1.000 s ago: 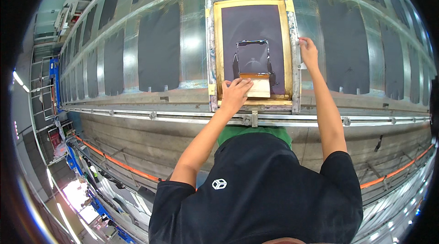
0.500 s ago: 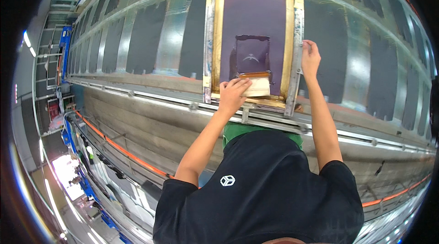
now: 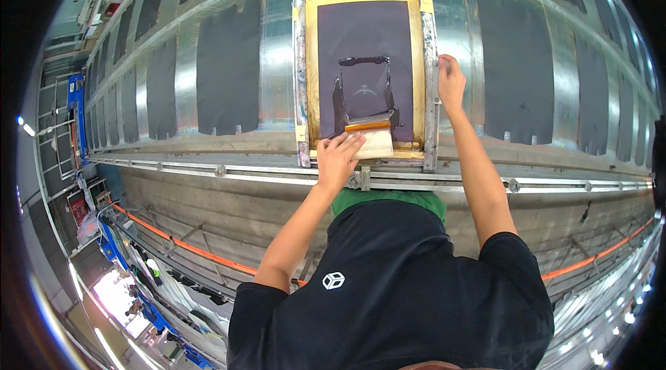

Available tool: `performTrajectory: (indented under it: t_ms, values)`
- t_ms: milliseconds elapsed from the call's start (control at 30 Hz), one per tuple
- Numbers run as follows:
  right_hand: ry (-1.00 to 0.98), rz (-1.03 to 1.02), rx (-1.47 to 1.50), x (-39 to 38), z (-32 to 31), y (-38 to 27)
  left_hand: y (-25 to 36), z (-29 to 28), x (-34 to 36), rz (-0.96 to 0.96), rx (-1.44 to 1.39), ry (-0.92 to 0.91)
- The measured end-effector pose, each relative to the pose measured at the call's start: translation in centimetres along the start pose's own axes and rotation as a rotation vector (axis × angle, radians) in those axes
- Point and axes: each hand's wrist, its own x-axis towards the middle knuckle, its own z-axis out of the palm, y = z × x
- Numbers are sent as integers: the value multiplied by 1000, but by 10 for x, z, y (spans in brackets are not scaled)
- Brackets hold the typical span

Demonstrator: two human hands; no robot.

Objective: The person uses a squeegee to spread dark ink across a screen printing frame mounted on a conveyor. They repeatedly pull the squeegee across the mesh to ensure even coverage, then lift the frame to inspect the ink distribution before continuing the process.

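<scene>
A screen-printing frame (image 3: 430, 79), metal-sided with a yellow-bordered purple mesh (image 3: 368, 30), sits over the long table. Dark wet ink (image 3: 364, 61) outlines a box on the mesh around a small pale mark. Near the mesh's close end lies a squeegee (image 3: 373, 142) with a pale handle and an amber blade. My left hand (image 3: 338, 157) is closed on the left part of its handle, fingers across the top. At the right, my right hand (image 3: 451, 82) has its bent fingertips closed on the outer edge of the screen frame; the thumb is mostly hidden.
Dark rectangular panels (image 3: 229, 68) lie in rows along the shiny table, with bare metal strips (image 3: 458, 44) between them. A metal rail (image 3: 472, 183) runs along the near edge, before my body. Behind me stretches an orange rail (image 3: 180, 235); lit equipment stands at the left.
The screen frame, squeegee and both hands have shifted along the table relative to the dark panels. Bare metal now shows on both sides of the frame. Both hands keep their places on it.
</scene>
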Motion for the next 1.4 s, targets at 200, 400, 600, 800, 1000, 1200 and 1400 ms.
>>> performTrajectory:
  t_ms: [200, 400, 600, 800, 1000, 1200, 1400]
  values:
    - [-31, -202, -299, 2, -17, 10, -23, 8, 35, 56, 53, 38]
    - [-345, -686, -346, -17, -10, -110, -53, -40, 162, -5, -60, 11]
    - [-441, -590, -508, -42, 29, -91, -53, -28, 166, -16, -26, -76]
    - [-486, -546, -442, -137, 1, -81, -39, -13, 78, 52, -49, -38]
    - [-335, -660, -395, -59, 18, -103, -58, -33, 151, 26, -53, 58]
    - [-429, -564, -409, -60, 27, -90, -59, -23, 160, 16, -60, -33]
    - [-475, -567, -390, -151, -2, -65, -32, -12, 66, 18, -75, -124]
